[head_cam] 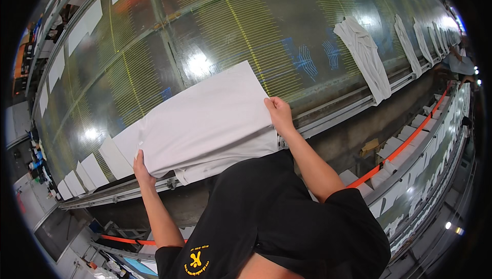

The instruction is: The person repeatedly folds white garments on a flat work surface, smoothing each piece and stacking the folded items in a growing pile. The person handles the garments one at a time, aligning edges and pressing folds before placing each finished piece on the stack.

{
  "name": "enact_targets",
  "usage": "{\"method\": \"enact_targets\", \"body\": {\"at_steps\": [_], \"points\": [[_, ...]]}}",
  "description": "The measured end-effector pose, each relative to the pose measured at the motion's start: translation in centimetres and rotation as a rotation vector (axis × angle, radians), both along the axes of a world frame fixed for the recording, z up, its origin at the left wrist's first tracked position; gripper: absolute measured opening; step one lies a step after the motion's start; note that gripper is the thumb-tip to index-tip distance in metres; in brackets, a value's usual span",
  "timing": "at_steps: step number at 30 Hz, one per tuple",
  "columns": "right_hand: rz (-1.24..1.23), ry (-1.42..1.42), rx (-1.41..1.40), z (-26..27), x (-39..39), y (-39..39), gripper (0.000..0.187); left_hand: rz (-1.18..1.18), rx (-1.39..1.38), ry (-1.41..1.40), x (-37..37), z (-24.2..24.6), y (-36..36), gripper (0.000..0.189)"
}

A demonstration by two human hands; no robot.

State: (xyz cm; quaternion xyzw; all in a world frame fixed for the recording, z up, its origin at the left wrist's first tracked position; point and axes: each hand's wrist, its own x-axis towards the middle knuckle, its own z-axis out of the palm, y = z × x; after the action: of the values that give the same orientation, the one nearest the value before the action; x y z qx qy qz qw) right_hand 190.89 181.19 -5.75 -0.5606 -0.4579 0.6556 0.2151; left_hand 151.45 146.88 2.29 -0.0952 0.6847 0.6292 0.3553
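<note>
A large white fabric piece (207,113) lies over the near edge of a long glossy table (269,21) marked with yellow ruled lines. My left hand (144,171) grips its lower left corner, the thumb on top. At its right edge, my right hand (280,113) pinches the cloth between thumb and fingers. The upper part is spread fairly flat, while the lower part sags in a fold and hangs over the metal edge rail (334,110) towards my body. Some fingers of both hands are hidden by the cloth.
To the right, a crumpled white cloth (365,56) drapes over the table edge, with several more beyond. Flat white pieces (94,171) line the left. Behind me, a red-orange strip (399,156) borders another long table (419,186). A co-worker's arm (457,56) shows far right.
</note>
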Motion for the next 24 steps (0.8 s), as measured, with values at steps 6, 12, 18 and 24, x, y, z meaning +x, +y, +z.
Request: {"method": "enact_targets", "body": {"at_steps": [6,12,18,24], "points": [[-0.059,0.006,0.022,-0.1,0.3,-1.2,0.026,0.009,-0.068,-0.015,0.5,-0.4,-1.0,0.048],[-0.070,0.010,0.050,-0.5,0.8,-1.8,0.026,-0.019,-0.048,-0.025,1.0,-0.9,-1.6,0.048],[-0.063,-0.009,0.039,-0.9,1.1,-2.1,0.025,-0.007,-0.067,-0.031,1.1,-1.2,-1.9,0.048],[-0.028,-0.031,-0.001,-0.9,1.5,-2.4,0.025,-0.007,-0.066,-0.042,1.0,-1.5,-2.3,0.048]]}}
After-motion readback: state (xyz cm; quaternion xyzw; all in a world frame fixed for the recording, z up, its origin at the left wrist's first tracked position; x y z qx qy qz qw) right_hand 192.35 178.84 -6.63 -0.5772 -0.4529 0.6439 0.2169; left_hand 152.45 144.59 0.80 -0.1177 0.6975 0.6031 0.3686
